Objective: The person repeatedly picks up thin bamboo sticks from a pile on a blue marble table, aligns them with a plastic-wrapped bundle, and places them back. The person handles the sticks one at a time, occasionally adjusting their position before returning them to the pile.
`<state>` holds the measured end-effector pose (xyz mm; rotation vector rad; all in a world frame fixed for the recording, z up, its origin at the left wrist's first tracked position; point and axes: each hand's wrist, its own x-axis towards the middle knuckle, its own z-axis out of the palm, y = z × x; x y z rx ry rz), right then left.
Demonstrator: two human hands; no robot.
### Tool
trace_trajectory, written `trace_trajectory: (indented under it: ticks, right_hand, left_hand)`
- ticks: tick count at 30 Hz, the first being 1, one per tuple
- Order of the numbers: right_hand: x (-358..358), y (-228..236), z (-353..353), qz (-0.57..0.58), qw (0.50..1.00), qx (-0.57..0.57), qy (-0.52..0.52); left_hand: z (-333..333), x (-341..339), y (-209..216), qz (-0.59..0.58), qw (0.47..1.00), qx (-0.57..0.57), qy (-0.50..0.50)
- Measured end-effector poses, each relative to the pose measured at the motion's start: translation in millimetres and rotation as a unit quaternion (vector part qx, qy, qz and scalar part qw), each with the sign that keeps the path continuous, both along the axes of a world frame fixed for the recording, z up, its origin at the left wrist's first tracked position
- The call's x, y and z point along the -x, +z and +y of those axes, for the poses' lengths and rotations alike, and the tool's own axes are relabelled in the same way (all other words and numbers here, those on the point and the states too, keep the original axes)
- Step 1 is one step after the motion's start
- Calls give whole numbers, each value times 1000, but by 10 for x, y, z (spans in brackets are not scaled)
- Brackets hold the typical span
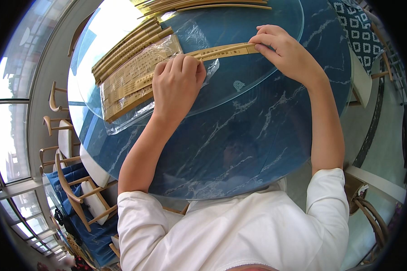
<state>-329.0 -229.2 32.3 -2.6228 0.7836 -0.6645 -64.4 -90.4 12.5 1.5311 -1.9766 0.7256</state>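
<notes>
Head view: your left hand (pixel 176 83) is pressing, fingers curled, on a clear bag of chopsticks (pixel 131 79) lying on the glass turntable (pixel 257 67). Your right hand (pixel 282 52) is pinching the end of a wrapped chopstick pair (pixel 224 51) sticking out of the bag.

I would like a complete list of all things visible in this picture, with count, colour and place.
Clear plastic bag: one, transparent, on the glass turntable, under the left hand.
Paper-sleeved chopstick packs: a bundle, tan, partly inside the bag.
Single pack: one, tan, held between both hands.
Loose packs: several, tan, far edge.
Glass turntable: one, clear, on the table.
Table: one, round, blue marble.
Wooden chairs: several, at left.
Left hand: pressing the bag.
Right hand: pinching the single pack's end.
</notes>
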Motion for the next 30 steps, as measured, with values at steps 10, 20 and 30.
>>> trace_trajectory:
  ticks: [10, 20, 30]
  right_hand:
    - [-206, -43, 204, -75, 996, 47, 27]
    - [-417, -56, 438, -131, 990, 23, 41]
    - [-511, -110, 509, -146, 987, 17, 56]
  left_hand:
    - [33, 61, 10, 33, 999, -23, -27]
    - [41, 102, 6, 37, 998, -18, -53]
    - [33, 91, -12, 38, 996, -21, -76]
